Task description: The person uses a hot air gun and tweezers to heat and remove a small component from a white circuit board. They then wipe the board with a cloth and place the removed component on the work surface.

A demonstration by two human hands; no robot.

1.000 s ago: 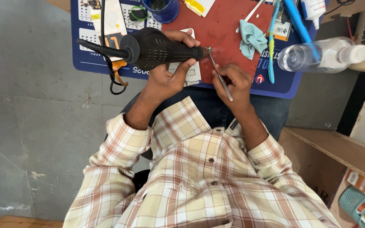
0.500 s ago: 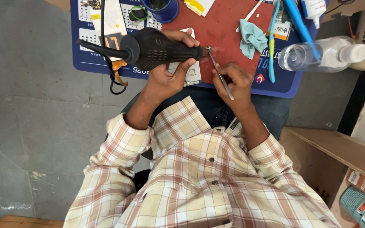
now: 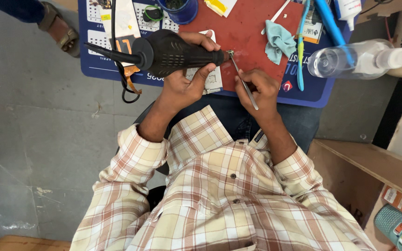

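Gripping the black hot-air gun, the left hand aims its nozzle rightward at the tip of tweezers pinched by the right hand

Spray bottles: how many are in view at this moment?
1. The clear spray bottle lies on its side at the right end of the blue mat, beyond the right hand. Others may sit outside the frame.

Grey concrete floor under even light, a wooden shelf at the right, wooden strip bottom left
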